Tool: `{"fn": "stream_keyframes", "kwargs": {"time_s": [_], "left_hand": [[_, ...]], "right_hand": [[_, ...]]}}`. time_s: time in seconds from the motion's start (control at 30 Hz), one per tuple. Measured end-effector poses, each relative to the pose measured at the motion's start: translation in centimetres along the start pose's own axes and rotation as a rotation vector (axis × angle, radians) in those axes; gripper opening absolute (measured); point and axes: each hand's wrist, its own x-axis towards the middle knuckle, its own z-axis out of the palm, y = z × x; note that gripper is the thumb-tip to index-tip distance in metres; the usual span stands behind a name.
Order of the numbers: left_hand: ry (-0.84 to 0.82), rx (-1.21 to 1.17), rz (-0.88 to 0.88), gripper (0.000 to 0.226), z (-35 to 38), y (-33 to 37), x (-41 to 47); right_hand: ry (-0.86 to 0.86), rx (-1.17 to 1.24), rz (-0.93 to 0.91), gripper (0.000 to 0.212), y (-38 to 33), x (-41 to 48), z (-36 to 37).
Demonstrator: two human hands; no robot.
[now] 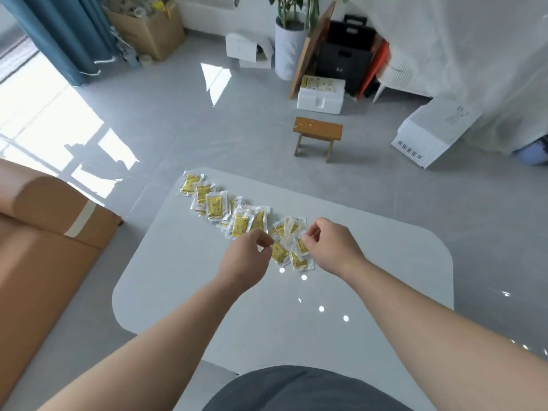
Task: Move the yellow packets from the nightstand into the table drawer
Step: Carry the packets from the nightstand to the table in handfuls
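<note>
Packets (pixel 241 225), roughly fifteen, lay strewn diagonally across one table (pixel 385 262).
Contents yellow, wrappers clear and crinkled; tabletop white, glossy, round-cornered. Right hand (pixel 329 244) pinched a near-end wrapper; left hand (pixel 247 258) curled its fingers beside it, grip undetermined.

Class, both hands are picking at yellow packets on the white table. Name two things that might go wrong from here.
1. The left hand and right hand seem to pinch packets by their edges, so some may slip out when lifted.
2. The packets overlap in a row reaching the table corner; dragging one might push others onto the floor.
</note>
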Motion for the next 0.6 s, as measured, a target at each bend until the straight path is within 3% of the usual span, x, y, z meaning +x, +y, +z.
{"fn": "stream_keyframes", "kwargs": {"time_s": [0.6], "left_hand": [[0.505, -0.111, -0.297, 0.013, 5.3, 1.3, -24.3]], "right_hand": [[-0.333, -0.065, -0.503, 0.013, 1.4, -14.8, 1.2]]}}
